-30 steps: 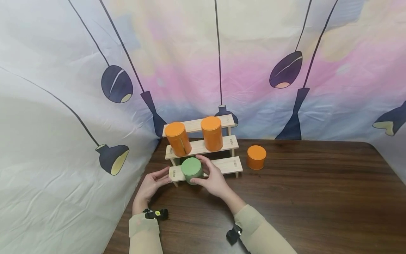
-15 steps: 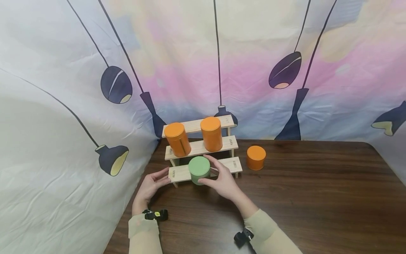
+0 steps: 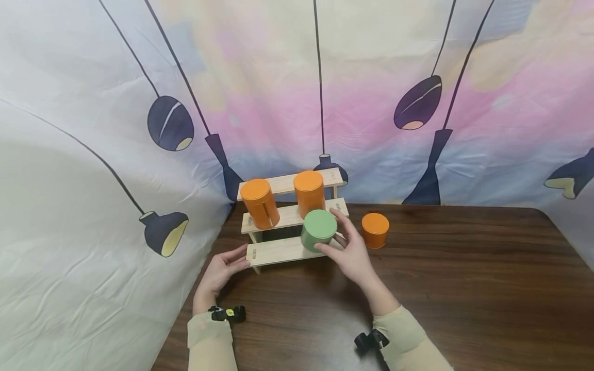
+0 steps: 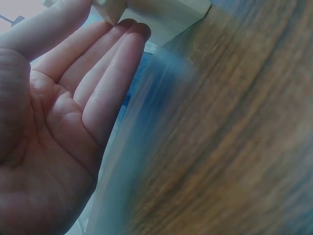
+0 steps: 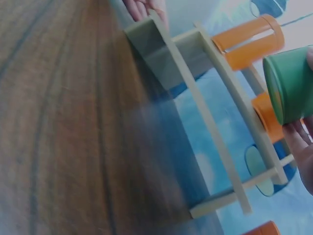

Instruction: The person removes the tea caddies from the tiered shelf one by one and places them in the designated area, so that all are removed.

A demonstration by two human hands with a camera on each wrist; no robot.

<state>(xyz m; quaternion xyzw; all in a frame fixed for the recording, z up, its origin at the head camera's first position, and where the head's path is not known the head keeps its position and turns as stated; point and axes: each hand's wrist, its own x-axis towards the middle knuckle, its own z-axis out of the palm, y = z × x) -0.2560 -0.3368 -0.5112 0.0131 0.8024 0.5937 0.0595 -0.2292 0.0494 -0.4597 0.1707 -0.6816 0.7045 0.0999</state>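
A three-step wooden stand (image 3: 274, 251) has its left end pinched between the thumb and fingers of my left hand (image 3: 219, 274). In the left wrist view the fingers of that hand (image 4: 68, 112) are nearly straight at the pale wood (image 4: 166, 19). My right hand (image 3: 355, 257) grips a green can (image 3: 318, 228) from the right, over the right part of the lowest step. The right wrist view has the can (image 5: 289, 85) raised off that step, thumb and fingers of the hand (image 5: 302, 152) around it. Two tall orange cans (image 3: 261, 207) (image 3: 309, 193) stand on the middle step.
A shorter orange can (image 3: 375, 231) stands on the brown wooden table (image 3: 464, 288), right of the stand. Behind the table and at its left hangs a cloth backdrop (image 3: 371, 149) printed with dark lamps.
My right hand has carried the green can rightward along the lowest step, then up and away from it. The left hand has stayed at the stand's left end.
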